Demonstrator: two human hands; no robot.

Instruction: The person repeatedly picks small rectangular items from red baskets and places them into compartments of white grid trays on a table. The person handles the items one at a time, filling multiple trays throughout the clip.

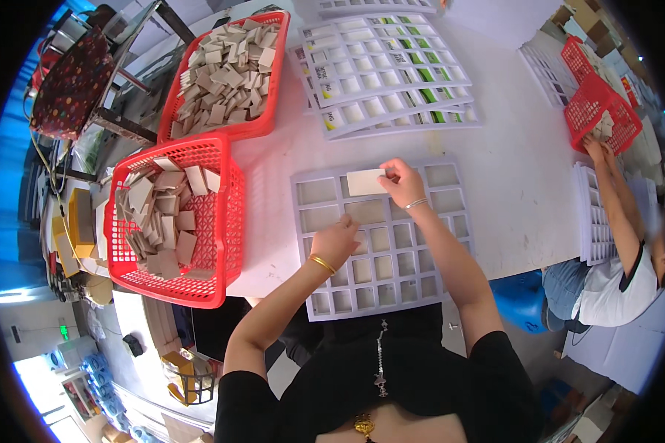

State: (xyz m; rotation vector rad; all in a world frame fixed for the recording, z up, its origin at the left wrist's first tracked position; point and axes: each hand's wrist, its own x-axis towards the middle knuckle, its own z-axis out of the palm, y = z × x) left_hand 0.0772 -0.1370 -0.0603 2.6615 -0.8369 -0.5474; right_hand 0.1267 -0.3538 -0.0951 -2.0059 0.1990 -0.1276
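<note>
A white plastic tray [335,230] with a grid of compartments lies on the table in front of me. Several of its compartments hold flat greyish-white pieces. At the tray's far side, my right hand [405,186] pinches a white rectangular tile [365,182] by its right end, over the top row. My left hand [334,242] rests lower on the tray, at its middle-left compartments. Its bent fingers are apart, one fingertip touching the tray, and nothing shows in its grasp.
On the left stand a near red basket [233,214] and a far red basket [171,103], both filled with loose tiles. Stacked printed trays [388,70] lie at the back. To the right, another person [617,284] reaches into a red basket [595,100]. A blue stool [521,303] stands below the table.
</note>
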